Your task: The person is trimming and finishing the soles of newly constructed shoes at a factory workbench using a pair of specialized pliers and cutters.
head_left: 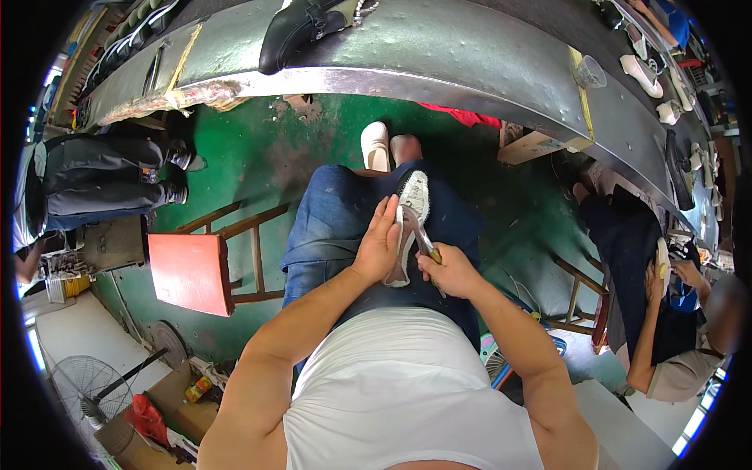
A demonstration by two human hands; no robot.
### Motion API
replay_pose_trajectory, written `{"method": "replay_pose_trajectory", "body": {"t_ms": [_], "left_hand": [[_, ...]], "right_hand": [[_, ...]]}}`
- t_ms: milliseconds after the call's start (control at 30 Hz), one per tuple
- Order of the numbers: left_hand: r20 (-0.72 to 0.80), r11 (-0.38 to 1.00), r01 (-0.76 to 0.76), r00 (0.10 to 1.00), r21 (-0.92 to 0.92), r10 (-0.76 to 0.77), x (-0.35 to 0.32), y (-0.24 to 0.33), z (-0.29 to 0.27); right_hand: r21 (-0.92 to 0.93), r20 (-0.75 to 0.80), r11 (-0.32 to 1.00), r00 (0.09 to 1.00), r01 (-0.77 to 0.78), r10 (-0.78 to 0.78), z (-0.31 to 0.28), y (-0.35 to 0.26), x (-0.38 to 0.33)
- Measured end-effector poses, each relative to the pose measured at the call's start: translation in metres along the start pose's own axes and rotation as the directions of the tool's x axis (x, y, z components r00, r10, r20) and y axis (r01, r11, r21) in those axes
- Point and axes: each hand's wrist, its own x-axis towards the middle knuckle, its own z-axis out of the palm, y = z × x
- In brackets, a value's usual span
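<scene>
A shoe upper on a last [416, 194] lies sole side up across my lap, with its toe pointing away from me. Pale gathered edges ring its underside. My left hand [380, 241] grips the shoe's left side, its fingers stretched along the edge and the thumb hidden. In my closed right hand [450, 270] are metal pincers [424, 240], their head at the shoe's right edge near the middle. Whether the jaws bite on the material is too small to tell.
A metal-topped bench [439, 51] curves across the front, with a black shoe [301, 31] on it. To my left stands a red-topped stool [190, 270]; a fan [90, 392] is behind it. People sit or stand at both sides. White shoes [641, 76] lie on the bench at right.
</scene>
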Motion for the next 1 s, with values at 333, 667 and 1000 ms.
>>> {"method": "replay_pose_trajectory", "body": {"t_ms": [333, 667, 1000], "left_hand": [[0.231, 0.965, 0.081, 0.963, 0.248, -0.140, 0.013, 0.017, -0.011], [0.163, 0.875, 0.484, 0.863, 0.005, -0.478, -0.002, 0.021, 0.000], [0.574, 0.811, 0.499, 0.776, -0.305, -0.262, -0.020, 0.013, -0.035]], "right_hand": [[-0.051, 0.011, 0.998, 0.999, -0.033, 0.033, -0.046, -0.030, -0.009], [-0.488, -0.097, 0.822, 0.917, 0.294, -0.386, -0.034, -0.033, 0.021], [-0.662, -0.018, 0.711, 0.944, 0.235, -0.329, -0.032, -0.036, -0.016]]}}
